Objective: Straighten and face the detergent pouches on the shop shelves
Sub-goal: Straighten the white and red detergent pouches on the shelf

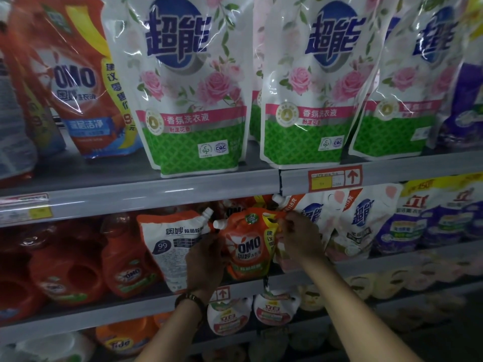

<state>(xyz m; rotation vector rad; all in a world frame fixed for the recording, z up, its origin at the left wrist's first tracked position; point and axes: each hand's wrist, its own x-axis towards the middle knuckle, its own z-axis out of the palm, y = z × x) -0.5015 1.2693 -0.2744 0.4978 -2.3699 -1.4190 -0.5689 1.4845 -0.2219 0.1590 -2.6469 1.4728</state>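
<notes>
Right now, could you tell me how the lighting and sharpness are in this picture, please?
Head view: glare streaks cross the glossy rose pouches on the bright top shelf; the lower shelves are dim, darkest at bottom right; the left edge is smeared with blur; the orange OMO pouch, held by the left hand and right hand, is legible.

Tiered grey metal shelves (130, 194); price tags (334, 178) on rails; dim lower down.

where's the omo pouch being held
Head view, second shelf down, centre: the orange OMO pouch is held between the left hand and right hand, right of a back-facing white pouch.
</notes>
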